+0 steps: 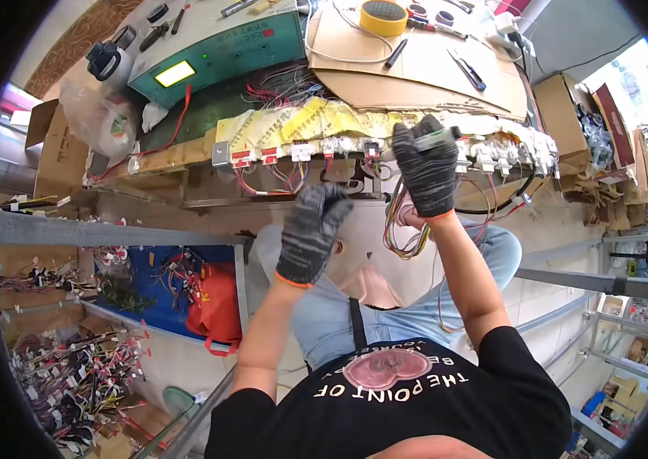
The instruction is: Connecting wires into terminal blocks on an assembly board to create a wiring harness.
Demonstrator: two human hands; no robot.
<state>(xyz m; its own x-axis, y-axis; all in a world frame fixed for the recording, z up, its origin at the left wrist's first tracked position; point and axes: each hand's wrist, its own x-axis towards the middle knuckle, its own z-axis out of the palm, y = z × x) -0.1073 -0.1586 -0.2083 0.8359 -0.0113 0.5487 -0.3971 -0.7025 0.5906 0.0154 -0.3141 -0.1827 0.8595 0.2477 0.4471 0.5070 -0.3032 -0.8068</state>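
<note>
Both my hands wear dark grey knitted gloves with orange cuffs. My right hand (427, 168) is closed around a short grey-green cylinder (437, 139), perhaps a marker, at the front edge of the bench. Just under it hangs a bundle of multicoloured wires (400, 229). My left hand (310, 233) is held over my lap, its fingers loosely curled and apart from the thumb, with nothing visible in it. Along the bench edge runs a row of white and red connectors (301, 152), some with wires hanging down. Yellow tape (308, 118) covers the strip behind them.
A teal test box (220, 57) with a lit screen stands at back left. Cardboard (354, 73) carries a yellow tape roll (383, 18) and a cutter (467, 70). A blue tray (144, 279) with a red bag (217, 302) lies left. Metal rails (110, 233) flank me.
</note>
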